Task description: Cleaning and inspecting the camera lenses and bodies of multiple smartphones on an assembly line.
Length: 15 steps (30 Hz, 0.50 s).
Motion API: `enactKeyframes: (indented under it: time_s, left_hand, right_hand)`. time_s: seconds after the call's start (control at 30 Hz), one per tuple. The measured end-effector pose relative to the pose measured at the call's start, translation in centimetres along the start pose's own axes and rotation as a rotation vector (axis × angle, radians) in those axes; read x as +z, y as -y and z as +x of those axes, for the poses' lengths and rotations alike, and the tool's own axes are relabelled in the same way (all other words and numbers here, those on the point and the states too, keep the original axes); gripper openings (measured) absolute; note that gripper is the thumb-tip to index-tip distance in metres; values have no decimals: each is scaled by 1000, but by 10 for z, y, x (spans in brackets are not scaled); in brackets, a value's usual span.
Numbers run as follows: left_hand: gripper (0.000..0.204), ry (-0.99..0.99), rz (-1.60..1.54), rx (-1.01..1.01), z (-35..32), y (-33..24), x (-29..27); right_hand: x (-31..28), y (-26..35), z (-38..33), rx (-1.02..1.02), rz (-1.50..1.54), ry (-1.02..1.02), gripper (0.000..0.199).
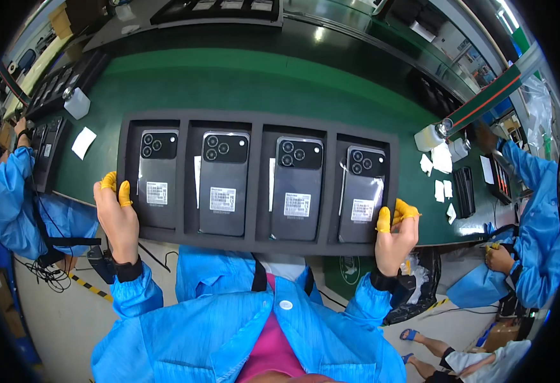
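A dark grey foam tray (229,244) is held level in front of me, one end in each hand. My left hand (119,220) grips its left end and my right hand (396,239) its right end, with yellow finger cots on some fingertips. Several smartphones lie back up in the tray, one per compartment: the leftmost phone (155,169), two middle phones (224,172) (298,180), and the rightmost phone (360,182). Each has a camera block at the top and a white label lower down. Pale slips stick out beside the two middle phones.
Beneath the tray lies a green workbench (242,83). At left stand a white dispenser bottle (77,103) and a white paper (84,143); at right, another bottle (429,137) and white scraps (441,159). Co-workers in blue (5,191) (535,210) sit at both sides.
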<state>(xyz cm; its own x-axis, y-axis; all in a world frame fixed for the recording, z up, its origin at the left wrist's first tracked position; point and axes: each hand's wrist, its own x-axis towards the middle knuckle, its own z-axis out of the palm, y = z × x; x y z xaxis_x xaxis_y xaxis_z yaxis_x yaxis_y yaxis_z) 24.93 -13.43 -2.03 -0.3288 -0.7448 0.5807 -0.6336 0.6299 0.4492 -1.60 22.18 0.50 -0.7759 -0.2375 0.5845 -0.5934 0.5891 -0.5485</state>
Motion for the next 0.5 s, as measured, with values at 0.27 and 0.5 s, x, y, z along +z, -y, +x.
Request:
enactKeyframes:
  time_s: [0.27,0.5]
  left_hand:
    - [22,-26,-14,47,-1,-1,-4]
    - [24,4,-49,43,5,-11,2]
  right_hand:
    - [8,-11,-6,-33,-12,14,24]
    - [1,-16,-4,8,-95,5,25]
